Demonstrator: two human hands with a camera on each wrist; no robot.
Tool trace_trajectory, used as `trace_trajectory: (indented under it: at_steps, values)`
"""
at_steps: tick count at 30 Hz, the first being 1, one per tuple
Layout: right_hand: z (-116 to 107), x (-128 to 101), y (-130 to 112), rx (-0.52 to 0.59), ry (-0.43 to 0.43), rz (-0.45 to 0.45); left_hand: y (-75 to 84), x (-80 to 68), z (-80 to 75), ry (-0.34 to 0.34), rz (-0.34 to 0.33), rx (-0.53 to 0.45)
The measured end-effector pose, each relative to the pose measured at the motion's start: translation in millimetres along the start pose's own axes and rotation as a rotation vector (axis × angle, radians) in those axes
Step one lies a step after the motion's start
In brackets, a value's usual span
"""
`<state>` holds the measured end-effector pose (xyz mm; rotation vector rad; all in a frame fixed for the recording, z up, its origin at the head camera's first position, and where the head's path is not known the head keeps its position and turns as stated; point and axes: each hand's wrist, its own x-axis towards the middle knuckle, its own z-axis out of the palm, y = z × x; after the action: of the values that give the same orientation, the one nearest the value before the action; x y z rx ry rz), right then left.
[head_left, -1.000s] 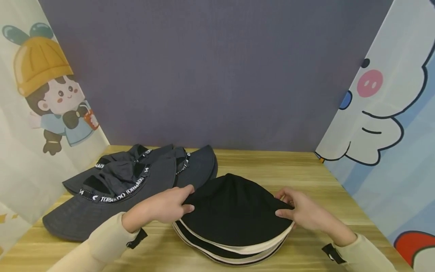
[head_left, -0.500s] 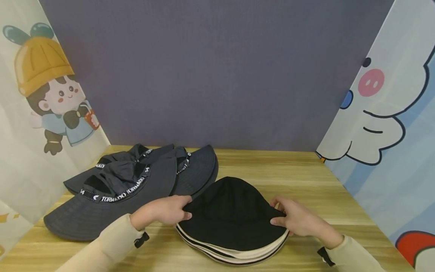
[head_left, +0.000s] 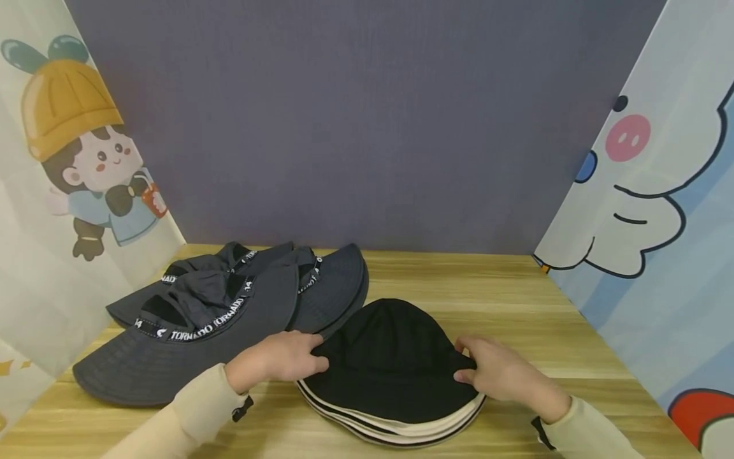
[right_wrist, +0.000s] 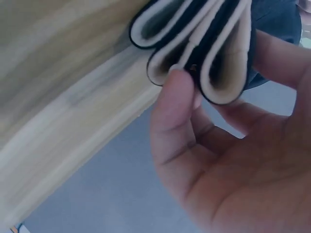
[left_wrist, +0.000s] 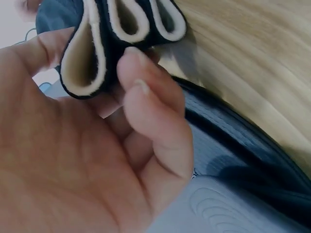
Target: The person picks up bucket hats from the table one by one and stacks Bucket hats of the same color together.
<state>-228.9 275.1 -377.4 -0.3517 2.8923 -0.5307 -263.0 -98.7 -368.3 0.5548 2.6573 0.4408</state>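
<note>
On the wooden bench (head_left: 516, 306), in front of me, lies a stack of black hats (head_left: 395, 363) with cream lining. My left hand (head_left: 281, 360) pinches its left edge and my right hand (head_left: 501, 373) pinches its right edge, fingers curled around the folded brims. Grey hats (head_left: 218, 319) lie just beside, to the left

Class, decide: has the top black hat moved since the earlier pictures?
Yes. The top black hat, held by both hands, has come down toward the table, with its crown lower against the back wall.

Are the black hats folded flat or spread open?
Folded flat: the black hats lie stacked, cream edges doubled over, pinched at each end by the left hand and right hand.
</note>
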Motion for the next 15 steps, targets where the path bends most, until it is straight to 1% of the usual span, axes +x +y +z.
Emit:
trace_trajectory:
  at_steps: [3,4,6,9,11,13,15]
  values:
    - [-1.8,-0.8,-3.2,-0.054,0.005,-0.003,-0.8,-1.6,-0.6,0.023,0.002,0.027]
    - [-2.6,-1.2,-4.4,-0.074,0.009,-0.003,-0.5,-2.7,-0.8,0.042,0.006,0.042]
    - [-4.9,-3.0,-7.9,-0.112,0.02,-0.004,1.3,-4.9,-0.9,0.098,0.04,0.081]
    - [-8.7,-7.9,-16.1,-0.186,0.06,-0.012,8.0,-8.4,-1.3,0.215,0.137,0.13]
    - [-10.6,-12.0,-23.1,-0.232,0.115,-0.046,14.5,-10.4,-1.6,0.285,0.218,0.155]
    - [-11.1,-15.7,-30.1,-0.253,0.172,-0.105,21.7,-12.5,-1.7,0.331,0.289,0.176]
    - [-10.4,-18.6,-36.0,-0.239,0.208,-0.175,29.1,-15.0,-0.4,0.343,0.333,0.195]
